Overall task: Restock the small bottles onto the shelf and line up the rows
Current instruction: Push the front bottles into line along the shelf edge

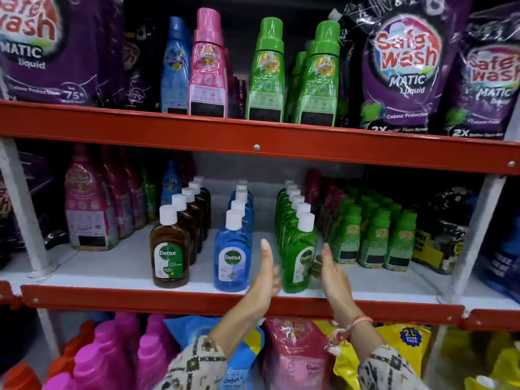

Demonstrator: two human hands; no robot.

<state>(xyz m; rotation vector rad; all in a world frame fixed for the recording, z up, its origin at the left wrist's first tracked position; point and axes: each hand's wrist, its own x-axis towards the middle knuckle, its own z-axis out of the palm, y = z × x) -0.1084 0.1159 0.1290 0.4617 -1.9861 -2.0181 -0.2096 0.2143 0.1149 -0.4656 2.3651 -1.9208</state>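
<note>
Three rows of small white-capped Dettol bottles run front to back on the middle shelf (112, 266). The brown row's front bottle (169, 249) stands left, the blue row's front bottle (232, 253) in the middle, the green row's front bottle (299, 254) on the right. My left hand (267, 273) is flat against the left side of the front green bottle. My right hand (330, 267) is flat at its right side, fingers extended. Both palms flank the bottle; neither is closed round it.
Small green bottles (374, 237) crowd right of the green row; pink bottles (90, 209) stand left. A red shelf rail (140, 298) runs along the front edge. Tall bottles and purple pouches (405, 68) fill the upper shelf; pouches and pink jugs (118, 353) sit below.
</note>
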